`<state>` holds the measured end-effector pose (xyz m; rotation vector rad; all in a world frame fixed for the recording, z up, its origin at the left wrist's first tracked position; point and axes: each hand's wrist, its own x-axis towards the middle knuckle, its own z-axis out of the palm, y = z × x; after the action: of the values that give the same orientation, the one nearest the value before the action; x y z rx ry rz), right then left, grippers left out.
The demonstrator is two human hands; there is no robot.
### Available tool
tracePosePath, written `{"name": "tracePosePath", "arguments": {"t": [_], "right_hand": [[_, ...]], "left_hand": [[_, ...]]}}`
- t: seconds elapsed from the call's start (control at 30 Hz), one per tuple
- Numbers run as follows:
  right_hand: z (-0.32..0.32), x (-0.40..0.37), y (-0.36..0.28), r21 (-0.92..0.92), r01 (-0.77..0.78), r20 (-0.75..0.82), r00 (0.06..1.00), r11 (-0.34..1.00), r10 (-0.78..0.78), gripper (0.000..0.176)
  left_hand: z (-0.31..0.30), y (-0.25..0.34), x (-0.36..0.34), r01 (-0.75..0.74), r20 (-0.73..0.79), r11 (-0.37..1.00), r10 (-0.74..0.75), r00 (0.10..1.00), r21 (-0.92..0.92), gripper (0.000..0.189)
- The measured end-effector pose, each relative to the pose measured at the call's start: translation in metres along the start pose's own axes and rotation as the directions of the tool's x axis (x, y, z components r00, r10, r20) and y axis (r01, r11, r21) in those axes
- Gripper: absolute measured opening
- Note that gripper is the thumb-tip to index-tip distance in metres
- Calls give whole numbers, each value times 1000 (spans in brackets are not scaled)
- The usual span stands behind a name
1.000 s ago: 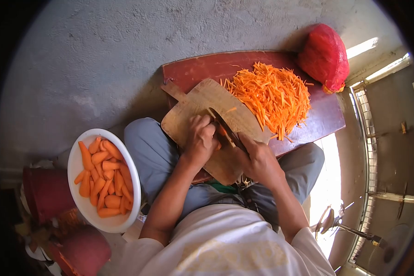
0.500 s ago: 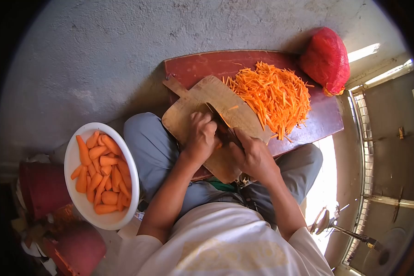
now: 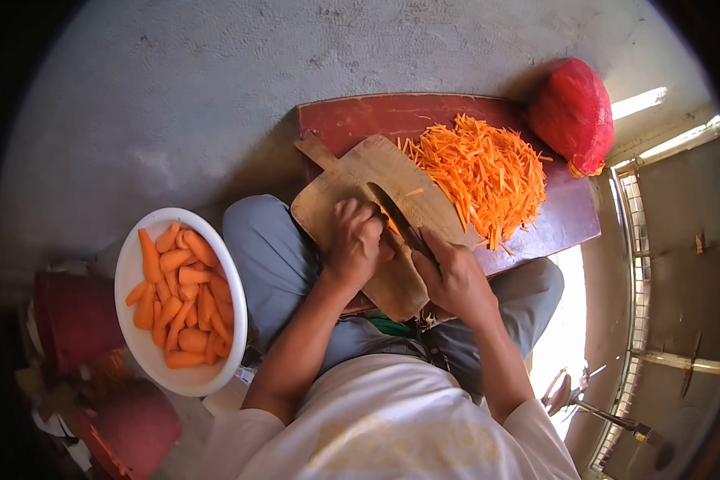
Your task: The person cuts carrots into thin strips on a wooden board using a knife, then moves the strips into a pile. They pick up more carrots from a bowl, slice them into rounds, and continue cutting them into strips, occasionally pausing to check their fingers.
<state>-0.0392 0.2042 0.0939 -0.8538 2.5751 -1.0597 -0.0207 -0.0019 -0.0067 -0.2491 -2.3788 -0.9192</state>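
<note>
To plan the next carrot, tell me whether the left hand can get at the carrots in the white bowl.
Probably yes: the white bowl stands on that side with nothing over its carrots. The left hand would first have to leave the orange piece on the cutting board.

Found the cutting board (image 3: 336, 180) on the counter (image 3: 360, 120), with the knife (image 3: 400, 212) above it in the right hand (image 3: 460, 280), just right of the left hand (image 3: 354, 248). Saw shredded carrot (image 3: 484, 180) heaped on the counter right of the board, the bag (image 3: 572, 112) near its far right corner, the wall (image 3: 216, 88) behind. Noted carrots (image 3: 188, 300) in the bowl (image 3: 236, 324), off to the left.
</note>
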Motion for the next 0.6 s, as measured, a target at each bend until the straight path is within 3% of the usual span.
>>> {"name": "tracePosePath", "arguments": {"t": [0.07, 0.17, 0.27, 0.37, 0.47, 0.6], "right_hand": [[3, -5, 3, -4, -33, 25, 999, 999, 33, 36], [11, 8, 11, -10, 66, -50, 997, 998, -67, 37], [1, 5, 6, 13, 7, 23, 1000, 1000, -7, 37], [4, -7, 8, 24, -2, 10, 1000, 1000, 1, 36], [11, 5, 12, -44, 93, -42, 995, 995, -95, 34], [3, 9, 5, 6, 50, -7, 999, 999, -50, 35]], "left_hand": [[-1, 3, 1, 32, 18, 999, -32, 999, 4, 27], [-2, 5, 4, 55, 32, 998, -56, 998, 30, 27], [-1, 2, 2, 17, -19, 1000, -18, 1000, -19, 27], [2, 1, 1, 16, -47, 1000, -17, 999, -17, 28], [0, -1, -1, 28, 2, 1000, -28, 1000, 12, 29], [5, -7, -2, -49, -65, 999, 49, 997, 5, 29]]}}
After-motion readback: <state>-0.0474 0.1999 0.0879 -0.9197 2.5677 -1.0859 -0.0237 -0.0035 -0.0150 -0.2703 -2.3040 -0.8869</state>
